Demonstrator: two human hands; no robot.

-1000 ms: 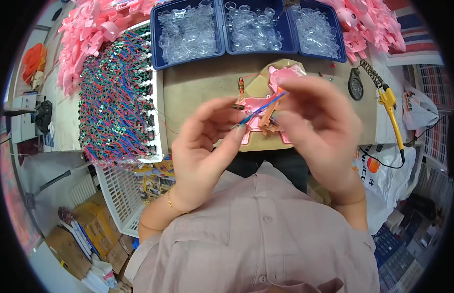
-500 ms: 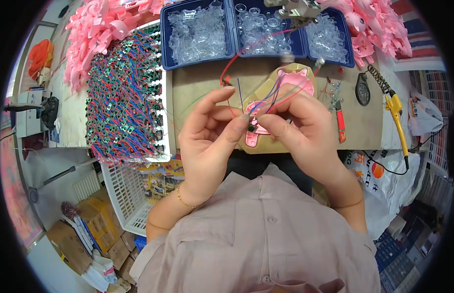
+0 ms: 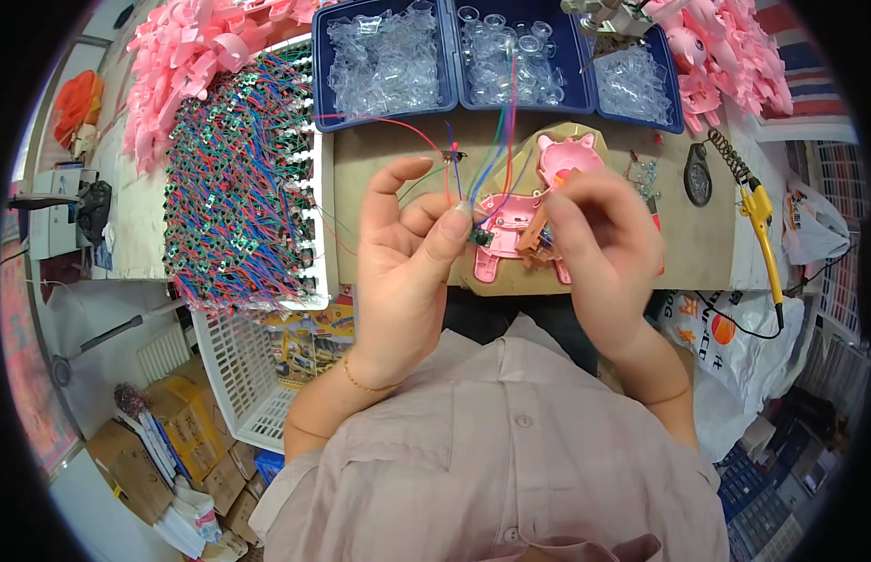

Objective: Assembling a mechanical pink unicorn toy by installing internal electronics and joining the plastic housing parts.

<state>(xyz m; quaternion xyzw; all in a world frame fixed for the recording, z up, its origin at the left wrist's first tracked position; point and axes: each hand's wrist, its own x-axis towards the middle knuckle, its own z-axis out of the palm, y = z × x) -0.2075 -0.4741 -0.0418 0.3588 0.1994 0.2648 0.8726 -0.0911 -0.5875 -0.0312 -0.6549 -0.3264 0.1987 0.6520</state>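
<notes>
Between the thumb and forefinger of my left hand (image 3: 405,239) is pinched a small dark-green circuit board (image 3: 480,237). Red, blue and green wires (image 3: 502,150) fan upward and leftward from it, some smeared by motion. My right hand (image 3: 612,248) is apart from the board, over the right part of a pink toy shell (image 3: 501,245). Its thumb and fingers are drawn together, and whatever is in them is hidden. An orange-brown part (image 3: 533,242) shows on the shell beside the right thumb. Behind lies a pink shell piece with ears (image 3: 565,157).
To the left stands a white tray (image 3: 321,234) of wired circuit boards. Blue bins (image 3: 451,56) with clear plastic parts line the back, between pink part piles (image 3: 197,56). A yellow-handled soldering iron (image 3: 760,220) hangs at right, near small metal parts (image 3: 642,171).
My right hand has left the wires and moved right, uncovering more of the pink shell and the orange-brown part. The wires have swung upright. My left hand keeps its pinch.
</notes>
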